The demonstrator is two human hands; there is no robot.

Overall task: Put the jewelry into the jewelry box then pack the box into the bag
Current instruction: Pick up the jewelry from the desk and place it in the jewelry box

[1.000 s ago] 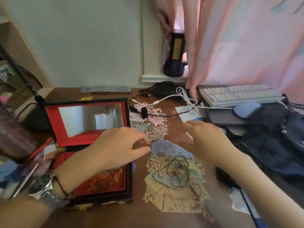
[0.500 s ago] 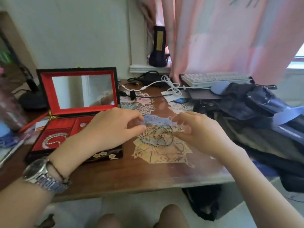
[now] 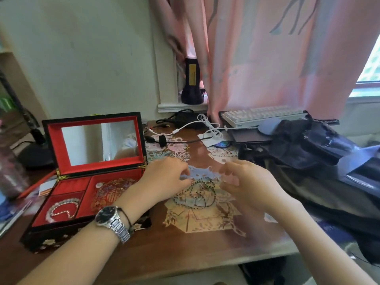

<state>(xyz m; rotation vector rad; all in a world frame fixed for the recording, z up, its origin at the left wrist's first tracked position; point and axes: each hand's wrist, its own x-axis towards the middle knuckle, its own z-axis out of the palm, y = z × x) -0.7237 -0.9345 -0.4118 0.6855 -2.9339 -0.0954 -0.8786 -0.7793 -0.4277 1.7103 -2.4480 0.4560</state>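
An open black jewelry box (image 3: pixel 41 237) with red lining and a mirror in its lid stands at the desk's left. A pearl bracelet (image 3: pixel 61 208) lies in its front left compartment. A dark beaded necklace (image 3: pixel 195 194) lies in loops on the patterned desk mat, between my hands. My left hand (image 3: pixel 164 179), with a watch on its wrist, reaches past the box's right end and pinches the necklace's upper left edge. My right hand (image 3: pixel 250 186) hovers at the necklace's right side with its fingers apart. A dark bag (image 3: pixel 318 153) lies slumped at the right.
At the back are a white keyboard (image 3: pixel 261 116), tangled white and black cables (image 3: pixel 207 128) and a black flashlight (image 3: pixel 192 83) on the sill. A pink curtain (image 3: pixel 267 58) hangs behind. A red pencil (image 3: pixel 35 186) and clutter lie left of the box. The desk's front edge is near my forearms.
The view has pulled back, so the box's inside and the desk edge now show. Both hands came in onto the necklace; since then my right fingers have spread apart.
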